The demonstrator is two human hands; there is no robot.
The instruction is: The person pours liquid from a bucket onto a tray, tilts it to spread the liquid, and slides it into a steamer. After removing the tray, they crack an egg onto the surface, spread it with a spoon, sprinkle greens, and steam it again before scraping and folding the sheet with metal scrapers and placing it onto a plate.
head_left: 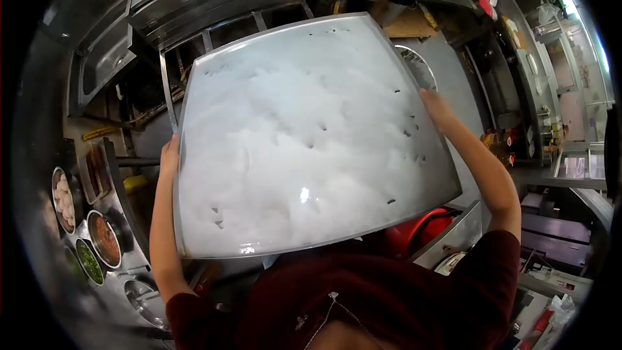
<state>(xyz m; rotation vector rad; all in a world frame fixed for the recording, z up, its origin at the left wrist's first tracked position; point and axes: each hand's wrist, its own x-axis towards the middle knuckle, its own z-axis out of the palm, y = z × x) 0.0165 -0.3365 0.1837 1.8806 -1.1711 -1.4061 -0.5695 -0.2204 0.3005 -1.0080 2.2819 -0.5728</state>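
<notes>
Held close before a dark red shirt (337,279): a wide pale panel (304,123), pinched at its left edge by the left hand (170,151) and at its right edge by the right hand (437,107), with most fingers out of sight around the rim. Glossy, whitish, clouded with grey, flecked with small dark marks, many toward the right edge, and bright with glare near the close edge. Below that close edge, toward the right corner, a red container (400,233), too covered to show its contents. On the left bench (133,260), at the near end, a round steel vessel (133,291), unclear inside. Farther along, a bowl of chopped green pieces (89,261), just beside a bowl of reddish-orange food (104,238) near the bench's right edge. Past those, an oval bowl of pale round lumps (63,199). Beyond the panel's far left corner, a steel sink (100,71); at the back, steel drawers (220,0).
</notes>
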